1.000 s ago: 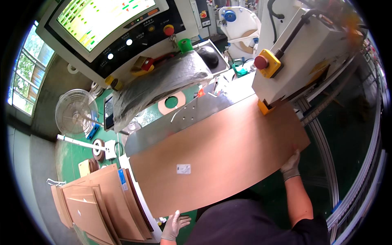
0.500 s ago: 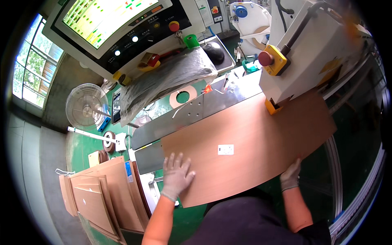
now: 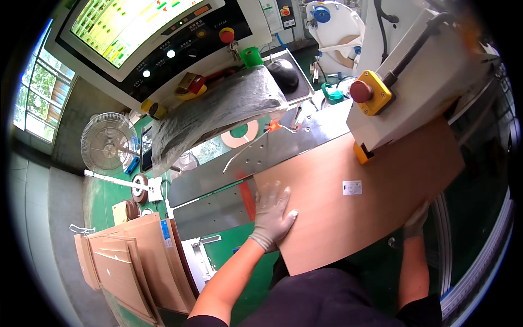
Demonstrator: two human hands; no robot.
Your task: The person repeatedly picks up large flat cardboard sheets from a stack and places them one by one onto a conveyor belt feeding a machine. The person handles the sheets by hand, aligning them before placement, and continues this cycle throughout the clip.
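Note:
A brown wood-coloured board point(image 3: 327, 218) with a curved near edge lies across the metal machine bed, its far edge along the machine's fence and its right part by the machine head. It bears a small white label point(image 3: 352, 188). My left hand point(image 3: 274, 215), in a thin pale glove, lies on the board's left end with its fingers spread. Gloved too, my right hand point(image 3: 416, 219) grips the curved near edge at the right; its thumb shows, while its other fingers are mostly hidden at or under the board.
The white machine head point(image 3: 406, 92) with a red stop button point(image 3: 361, 91) stands over the board's far right side. A lit control panel point(image 3: 128, 38) rises at the back left. More brown boards point(image 3: 128, 267) lean at the lower left, near a fan point(image 3: 109, 143). Metal rails point(image 3: 479, 261) curve at the right.
The board has slid to the right along the machine bed, uncovering more metal at the left. Both my hands have moved right with it. The view has shifted slightly.

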